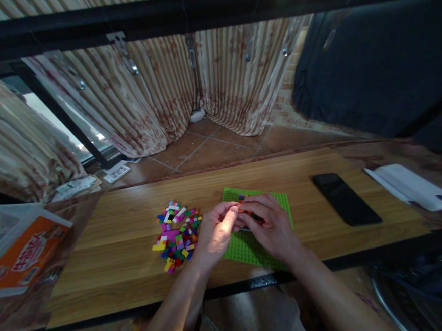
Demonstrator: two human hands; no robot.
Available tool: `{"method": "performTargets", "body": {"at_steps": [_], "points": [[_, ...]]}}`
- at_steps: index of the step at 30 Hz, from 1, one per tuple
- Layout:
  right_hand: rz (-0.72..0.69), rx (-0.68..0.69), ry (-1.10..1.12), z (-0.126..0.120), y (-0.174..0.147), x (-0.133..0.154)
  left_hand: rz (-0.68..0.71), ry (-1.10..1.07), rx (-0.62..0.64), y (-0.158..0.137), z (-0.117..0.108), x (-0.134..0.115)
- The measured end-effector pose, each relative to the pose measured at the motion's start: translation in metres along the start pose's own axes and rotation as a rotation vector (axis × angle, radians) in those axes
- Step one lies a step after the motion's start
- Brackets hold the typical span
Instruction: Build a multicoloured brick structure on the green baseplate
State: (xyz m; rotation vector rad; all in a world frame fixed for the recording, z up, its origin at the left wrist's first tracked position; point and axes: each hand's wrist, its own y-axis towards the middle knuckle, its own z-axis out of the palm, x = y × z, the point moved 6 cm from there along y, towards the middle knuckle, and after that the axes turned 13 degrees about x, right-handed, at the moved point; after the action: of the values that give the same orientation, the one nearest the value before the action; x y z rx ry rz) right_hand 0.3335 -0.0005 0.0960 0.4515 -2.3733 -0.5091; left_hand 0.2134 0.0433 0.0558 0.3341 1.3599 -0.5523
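Note:
My left hand and my right hand meet above a green studded baseplate. Their fingertips are pinched together around a small orange toy brick, mostly covered by the fingers. Under and between the fingers, a few colored bricks show on the plate, partly hidden by my right hand. Left of my left hand lies a loose pile of small toy bricks in many colors, with a flat magenta piece in its middle.
A black phone lies on the wooden table to the right. Beyond it is a white phone-shaped case. A clear plastic tub with an orange label stands at the left edge. A dark metal bar crosses above.

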Motion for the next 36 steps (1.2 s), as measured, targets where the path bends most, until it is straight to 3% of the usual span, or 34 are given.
{"method": "performTargets", "body": {"at_steps": [7,15,21,25,30,36], "points": [[-0.026,0.047,0.002,0.001,0.001,0.002,-0.013,0.034,0.007,-0.002,0.001,-0.002],[-0.006,0.078,0.164,0.0,0.003,-0.005,-0.031,0.056,0.051,-0.005,0.003,-0.003],[0.104,-0.006,0.285,-0.009,-0.001,-0.029,-0.013,-0.069,0.016,-0.003,-0.001,-0.004],[0.21,-0.101,0.212,-0.019,-0.005,-0.046,-0.009,-0.138,-0.084,-0.001,-0.008,-0.001],[0.199,-0.006,0.068,-0.013,-0.001,-0.047,-0.002,-0.126,-0.154,-0.001,-0.013,-0.001],[0.171,0.018,-0.052,-0.009,0.002,-0.046,-0.032,-0.1,-0.134,-0.001,-0.012,0.001]]}}
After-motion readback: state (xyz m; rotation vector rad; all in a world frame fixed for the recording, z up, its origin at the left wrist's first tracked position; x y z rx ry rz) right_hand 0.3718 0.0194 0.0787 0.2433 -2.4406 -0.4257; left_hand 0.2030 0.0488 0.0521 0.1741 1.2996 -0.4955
